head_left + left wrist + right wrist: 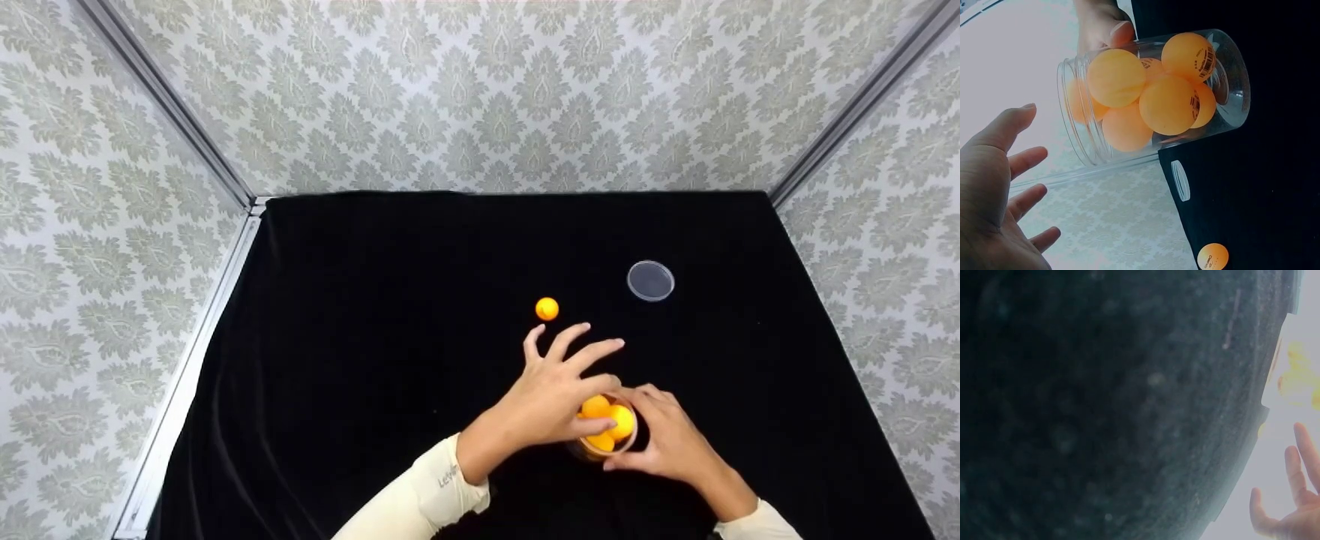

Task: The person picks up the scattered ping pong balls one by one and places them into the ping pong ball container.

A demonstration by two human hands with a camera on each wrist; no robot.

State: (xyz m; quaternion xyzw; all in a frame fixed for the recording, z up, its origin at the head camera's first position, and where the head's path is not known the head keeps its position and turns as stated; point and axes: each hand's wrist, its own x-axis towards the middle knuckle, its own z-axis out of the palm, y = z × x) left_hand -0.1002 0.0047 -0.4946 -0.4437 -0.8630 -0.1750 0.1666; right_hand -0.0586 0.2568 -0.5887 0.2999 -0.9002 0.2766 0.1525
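Note:
A clear jar (1235,84) holds several orange ping-pong balls (1169,105). My right hand (670,437) grips the jar at its side; in the left wrist view its thumb shows against the wall. My left hand (559,394) hovers by the jar's open mouth, fingers spread and holding nothing; the left wrist view shows it apart from the jar. One loose ping-pong ball (547,308) lies on the black cloth just beyond the left fingertips. The right wrist view is mostly dark and blurred, with a spread hand (1297,517) at lower right.
A round clear lid (651,281) lies on the black cloth (390,300), to the right of and beyond the loose ball. Patterned wall panels (480,97) stand behind and at both sides, with a pale metal rail (187,375) along the left edge.

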